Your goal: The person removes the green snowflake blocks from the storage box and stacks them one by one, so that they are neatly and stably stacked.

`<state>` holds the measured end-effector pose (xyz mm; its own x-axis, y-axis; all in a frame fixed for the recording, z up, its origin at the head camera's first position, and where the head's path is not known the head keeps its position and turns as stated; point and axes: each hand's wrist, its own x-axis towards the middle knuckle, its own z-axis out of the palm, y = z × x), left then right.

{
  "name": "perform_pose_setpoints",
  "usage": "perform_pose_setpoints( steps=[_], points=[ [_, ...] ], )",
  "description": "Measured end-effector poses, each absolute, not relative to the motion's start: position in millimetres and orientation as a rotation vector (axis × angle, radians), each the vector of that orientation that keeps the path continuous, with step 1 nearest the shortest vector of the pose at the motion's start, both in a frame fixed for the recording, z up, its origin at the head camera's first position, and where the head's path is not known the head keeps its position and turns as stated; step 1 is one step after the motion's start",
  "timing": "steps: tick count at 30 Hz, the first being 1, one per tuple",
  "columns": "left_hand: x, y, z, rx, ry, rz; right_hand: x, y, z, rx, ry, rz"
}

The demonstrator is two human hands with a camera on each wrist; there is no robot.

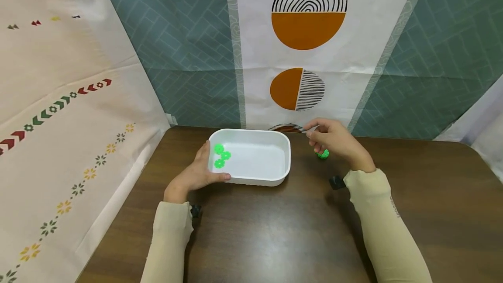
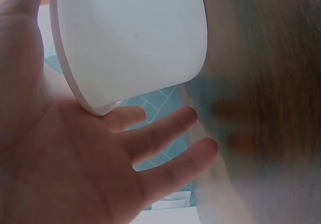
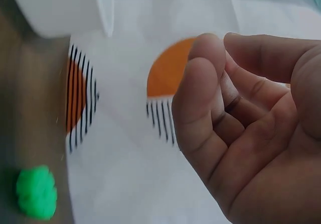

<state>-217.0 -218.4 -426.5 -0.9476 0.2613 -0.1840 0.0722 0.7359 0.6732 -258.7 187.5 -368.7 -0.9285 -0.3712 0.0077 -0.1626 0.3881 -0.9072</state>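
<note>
A white rectangular tray [image 1: 255, 182] rests on the table with three small green flower-shaped pieces [image 1: 219, 163] lying at its left end. My left hand [image 1: 198, 171] holds that end, its thumb along the front rim and its fingers about the left side. Up close, the left wrist view shows the tray's outer wall [image 2: 135, 38] against my palm. To the tray's right, my right hand [image 1: 330, 139] hovers in the air with loosely bent fingers; I see nothing held in it. Below it, partly hidden, sits a green bumpy piece or cluster [image 3: 36, 193].
The brown wooden table [image 1: 251, 230] extends in front and to the right. Its back edge meets a hanging patterned cloth [image 1: 192, 69]. Another printed cloth [image 1: 78, 143] slopes down along the left edge.
</note>
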Motion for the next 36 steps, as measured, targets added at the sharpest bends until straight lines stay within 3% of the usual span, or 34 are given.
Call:
perform_pose_setpoints(
  steps=[15,36],
  points=[
    [-213,-218,-426,0.227,2.658,1.040,-285,101,-346,-0.718,2.423,-1.375],
    [-212,-216,-423,0.196,2.657,1.061,-328,-1,-401,-0.825,2.557,-0.833]
  ],
)
